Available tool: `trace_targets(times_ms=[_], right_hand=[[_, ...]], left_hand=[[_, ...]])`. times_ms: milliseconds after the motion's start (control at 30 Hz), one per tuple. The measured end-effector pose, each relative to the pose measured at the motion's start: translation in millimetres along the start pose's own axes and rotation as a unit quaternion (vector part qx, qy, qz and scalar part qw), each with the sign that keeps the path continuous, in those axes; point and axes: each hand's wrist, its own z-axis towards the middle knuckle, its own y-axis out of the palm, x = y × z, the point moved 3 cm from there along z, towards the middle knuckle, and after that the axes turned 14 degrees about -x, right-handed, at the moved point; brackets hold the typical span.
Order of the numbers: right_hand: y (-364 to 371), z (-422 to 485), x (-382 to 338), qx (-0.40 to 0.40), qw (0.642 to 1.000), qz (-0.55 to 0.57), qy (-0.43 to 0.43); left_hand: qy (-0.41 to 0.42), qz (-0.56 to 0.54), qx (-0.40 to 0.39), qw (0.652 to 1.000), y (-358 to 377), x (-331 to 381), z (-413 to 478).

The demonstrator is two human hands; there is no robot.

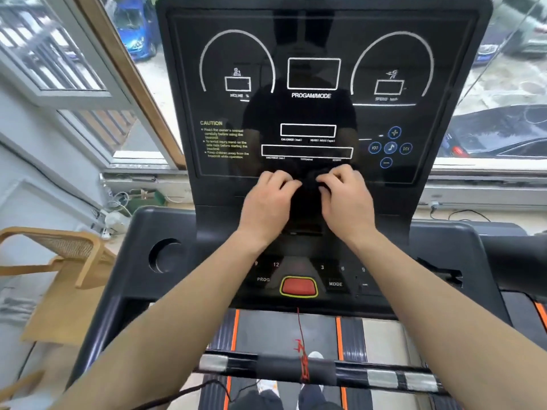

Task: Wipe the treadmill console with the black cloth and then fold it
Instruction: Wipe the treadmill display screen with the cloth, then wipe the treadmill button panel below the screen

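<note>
Head view, looking down: both hands are curled on the cloth [307, 199] at the lower edge of the console [319, 93]. Left hand [268, 199] has its fingers bent in and pinched on the cloth's upper left part, knuckles up, thumb tucked toward the middle. Right hand [344, 196] does the same on the upper right part, its fingers closed down on a fold of black fabric. Each grip is nearly closed, with cloth between fingers and thumb. The two hands sit close together, apart by only a narrow strip of cloth, at about the same height.

Both forearms reach forward from the bottom corners of the picture and come together toward the middle, wrists fairly straight, backs of the hands facing the camera.

The cloth is black against the black console, so its outline is hard to follow; it shows as a dark bunched mass between and below the hands, hanging down over the strip just under the glossy panel. Its lower edge cannot be told from the console behind it.

Below the wrists lies the button deck, with a red stop button [298, 286] in a yellow ring at its middle, well apart from the cloth. A round cup holder [165, 255] sits at the deck's left end. A wooden chair [59, 255] stands left of the treadmill, near the window
</note>
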Motion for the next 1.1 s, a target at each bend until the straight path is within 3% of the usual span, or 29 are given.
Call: trace_targets(times_ms=[133, 267, 333, 467, 600, 733, 900, 1000, 1100], right_hand=[[36, 30, -104, -0.016, 0.993, 0.027, -0.112], [107, 5, -160, -0.176, 0.970, -0.066, -0.156], [128, -16, -156, -0.221, 0.961, -0.089, -0.141], [140, -52, -132, -0.186, 0.972, -0.074, -0.119], [135, -102, -112, -0.194, 0.967, -0.050, -0.159], [136, -92, -103, -0.223, 0.951, -0.061, -0.206], [135, -25, -107, -0.207, 0.966, -0.092, -0.122], [131, -55, -104, -0.189, 0.972, -0.086, -0.106], [133, -107, -100, -0.190, 0.967, -0.079, -0.148]], left_hand=[[-0.151, 0.006, 0.061, 0.987, -45, -92, -52], [-0.227, -0.026, -0.067, 0.971, -26, -132, -113], [-0.228, -0.057, -0.147, 0.961, -7, -130, -133], [-0.209, -0.078, -0.182, 0.958, 3, -115, -146], [-0.140, -0.116, -0.248, 0.952, 3, -90, -170], [-0.119, -0.088, -0.213, 0.966, 12, -93, -167], [-0.210, -0.091, -0.141, 0.963, 22, -107, -118], [-0.196, -0.117, -0.175, 0.958, 23, -99, -127], [-0.131, -0.139, -0.229, 0.955, 21, -85, -167]])
